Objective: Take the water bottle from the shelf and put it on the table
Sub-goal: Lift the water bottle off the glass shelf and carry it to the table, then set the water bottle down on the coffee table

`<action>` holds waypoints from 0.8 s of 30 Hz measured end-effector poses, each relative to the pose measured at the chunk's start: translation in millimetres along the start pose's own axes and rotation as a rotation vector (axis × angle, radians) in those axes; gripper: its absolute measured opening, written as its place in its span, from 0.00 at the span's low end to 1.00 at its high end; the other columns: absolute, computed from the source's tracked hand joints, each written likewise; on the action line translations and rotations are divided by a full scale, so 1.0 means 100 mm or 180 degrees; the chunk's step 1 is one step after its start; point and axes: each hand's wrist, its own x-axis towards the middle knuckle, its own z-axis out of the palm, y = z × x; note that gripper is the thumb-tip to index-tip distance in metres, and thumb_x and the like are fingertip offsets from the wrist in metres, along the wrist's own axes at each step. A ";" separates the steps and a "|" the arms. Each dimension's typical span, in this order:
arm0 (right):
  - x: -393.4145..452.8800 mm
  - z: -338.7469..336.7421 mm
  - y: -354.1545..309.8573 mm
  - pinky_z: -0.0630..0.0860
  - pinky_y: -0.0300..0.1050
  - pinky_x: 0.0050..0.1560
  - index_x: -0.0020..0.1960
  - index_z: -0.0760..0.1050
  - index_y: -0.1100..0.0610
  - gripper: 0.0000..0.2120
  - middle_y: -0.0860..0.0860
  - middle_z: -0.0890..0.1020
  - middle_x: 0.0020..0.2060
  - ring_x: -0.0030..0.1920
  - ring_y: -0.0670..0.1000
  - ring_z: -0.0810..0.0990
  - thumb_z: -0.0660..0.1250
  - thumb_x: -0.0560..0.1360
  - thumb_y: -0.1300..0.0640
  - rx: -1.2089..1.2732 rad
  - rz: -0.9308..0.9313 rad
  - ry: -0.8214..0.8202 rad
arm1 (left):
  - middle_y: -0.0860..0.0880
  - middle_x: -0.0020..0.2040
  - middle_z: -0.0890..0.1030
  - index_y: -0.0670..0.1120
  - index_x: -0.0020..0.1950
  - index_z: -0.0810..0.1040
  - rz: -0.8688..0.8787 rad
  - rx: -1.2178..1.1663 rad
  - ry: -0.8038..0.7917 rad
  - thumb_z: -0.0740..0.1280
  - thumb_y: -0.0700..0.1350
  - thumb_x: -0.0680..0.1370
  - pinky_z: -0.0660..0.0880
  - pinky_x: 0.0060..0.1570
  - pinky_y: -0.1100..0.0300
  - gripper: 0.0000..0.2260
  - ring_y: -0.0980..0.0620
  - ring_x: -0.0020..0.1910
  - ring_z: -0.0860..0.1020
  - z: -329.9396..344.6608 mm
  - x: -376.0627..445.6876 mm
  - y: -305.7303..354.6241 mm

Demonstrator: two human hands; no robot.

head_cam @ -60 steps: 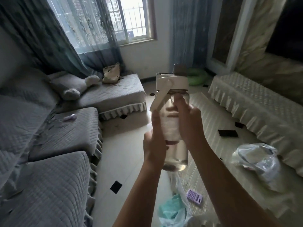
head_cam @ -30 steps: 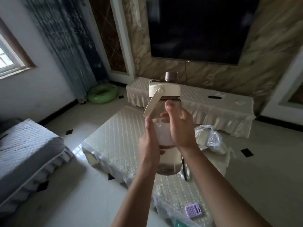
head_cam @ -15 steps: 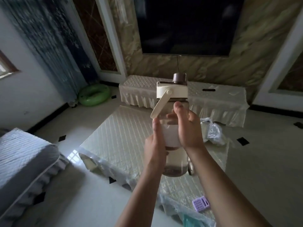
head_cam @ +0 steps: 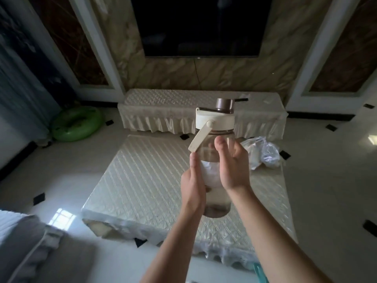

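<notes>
- My left hand (head_cam: pixel 192 185) and right hand (head_cam: pixel 232 166) clasp the upright water bottle (head_cam: pixel 215 160) between them.
- Table (head_cam: pixel 142 180) lies at six o'clock beneath it.
- Its white label shows no readable writing.

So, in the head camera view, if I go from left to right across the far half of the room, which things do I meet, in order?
Green swim ring → water bottle held up in both hands → crumpled plastic bag on the table.

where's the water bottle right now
In the head view the water bottle is centre frame, upright in the air between the left hand and right hand, above the quilted table.
</notes>
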 end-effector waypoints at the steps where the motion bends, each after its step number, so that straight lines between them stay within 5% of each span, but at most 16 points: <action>1: 0.00 0.10 0.04 0.78 0.49 0.51 0.46 0.81 0.56 0.22 0.51 0.86 0.42 0.46 0.52 0.84 0.63 0.72 0.37 -0.0028 -0.0001 0.0014 | 0.50 0.28 0.80 0.49 0.32 0.81 -0.0005 -0.0007 0.0010 0.51 0.73 0.75 0.72 0.25 0.67 0.33 0.55 0.27 0.78 -0.08 0.06 -0.02; 6: 0.05 0.48 0.26 0.78 0.44 0.47 0.45 0.80 0.61 0.22 0.57 0.86 0.42 0.45 0.55 0.85 0.63 0.72 0.41 0.0044 0.0031 0.0070 | 0.45 0.35 0.82 0.37 0.43 0.82 -0.0115 -0.0028 0.0069 0.52 0.73 0.73 0.74 0.33 0.59 0.40 0.52 0.34 0.80 -0.35 0.34 -0.14; 16: 0.27 1.12 0.48 0.78 0.42 0.46 0.46 0.80 0.64 0.27 0.59 0.86 0.41 0.45 0.59 0.84 0.62 0.74 0.39 0.0264 0.0053 -0.0194 | 0.41 0.34 0.80 0.43 0.37 0.81 -0.0216 0.0110 0.0440 0.54 0.75 0.71 0.78 0.41 0.34 0.36 0.45 0.35 0.80 -0.77 0.75 -0.08; 19: 0.33 1.34 0.49 0.78 0.49 0.50 0.47 0.80 0.64 0.27 0.58 0.86 0.42 0.46 0.59 0.84 0.63 0.73 0.38 0.0297 0.0106 -0.0222 | 0.40 0.34 0.80 0.38 0.40 0.81 -0.0265 0.0146 0.0434 0.54 0.75 0.71 0.78 0.41 0.34 0.40 0.44 0.35 0.80 -0.94 0.91 -0.05; 24: 0.35 1.70 0.57 0.77 0.45 0.46 0.47 0.80 0.62 0.26 0.58 0.85 0.42 0.44 0.59 0.84 0.62 0.73 0.38 0.0245 0.0138 -0.0179 | 0.43 0.34 0.81 0.37 0.43 0.82 -0.0180 0.0215 0.0319 0.52 0.74 0.71 0.79 0.35 0.45 0.41 0.47 0.35 0.80 -1.23 1.18 -0.10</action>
